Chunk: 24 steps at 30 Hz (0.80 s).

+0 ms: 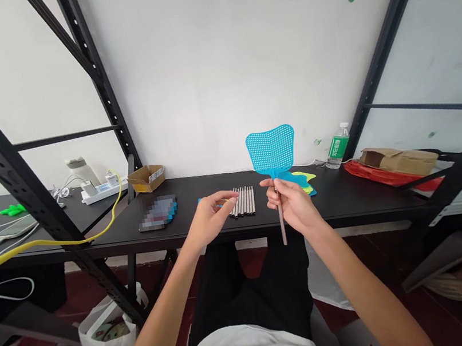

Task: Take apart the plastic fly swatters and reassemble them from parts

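My right hand (295, 204) is closed around the upper handle of a blue fly swatter (271, 150). Its perforated head stands upright above my fingers, and a thin metal rod hangs down below them. Over the front of the desk, my left hand (211, 217) is open, thumb and fingers a little apart, holding nothing that I can see. Just beyond its fingertips lies a row of several metal rods (244, 201). Something blue is partly hidden behind that hand. Blue and yellow swatter heads (305, 180) lie stacked on the desk behind my right hand.
On the black desk (348, 199) stand a small cardboard box (147, 178) and a water bottle (338, 146). A brown carton (398, 161) lies on red plastic at right. A yellow cable (50, 242) crosses the left rack post. A blurred-out item (156, 213) lies left.
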### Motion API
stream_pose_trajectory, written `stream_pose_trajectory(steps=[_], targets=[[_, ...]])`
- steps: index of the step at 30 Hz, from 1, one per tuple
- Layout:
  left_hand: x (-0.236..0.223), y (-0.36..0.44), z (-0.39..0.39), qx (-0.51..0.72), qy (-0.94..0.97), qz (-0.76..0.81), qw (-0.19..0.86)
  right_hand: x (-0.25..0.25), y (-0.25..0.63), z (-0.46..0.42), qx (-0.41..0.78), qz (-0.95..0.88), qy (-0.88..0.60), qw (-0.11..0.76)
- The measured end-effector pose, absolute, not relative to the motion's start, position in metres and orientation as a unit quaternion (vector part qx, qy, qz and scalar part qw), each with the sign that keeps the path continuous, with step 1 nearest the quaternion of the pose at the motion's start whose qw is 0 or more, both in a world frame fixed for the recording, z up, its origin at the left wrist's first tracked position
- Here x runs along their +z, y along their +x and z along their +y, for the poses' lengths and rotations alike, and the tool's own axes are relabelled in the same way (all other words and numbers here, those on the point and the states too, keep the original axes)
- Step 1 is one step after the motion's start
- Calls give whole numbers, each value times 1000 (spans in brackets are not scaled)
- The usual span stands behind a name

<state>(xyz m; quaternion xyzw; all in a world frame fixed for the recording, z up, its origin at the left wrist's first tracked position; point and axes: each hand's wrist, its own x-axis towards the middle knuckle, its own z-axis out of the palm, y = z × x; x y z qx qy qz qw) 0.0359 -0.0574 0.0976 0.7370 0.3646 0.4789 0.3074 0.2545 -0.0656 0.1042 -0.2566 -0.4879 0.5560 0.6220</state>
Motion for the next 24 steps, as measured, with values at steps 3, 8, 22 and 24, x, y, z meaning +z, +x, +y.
stream_pose_trajectory(steps=[3,8,22,24], targets=[[98,42,-63,485,721,334,365,99,244,-68,602,-477,-233,597],[91,50,-67,470,677,291,486,94,228,-78,700,-459,-191,512],[93,66,-99,401,510,79,757,70,202,-97,879,-360,14,312],[94,67,-102,405,510,62,756,67,198,-102,878,-360,16,314]])
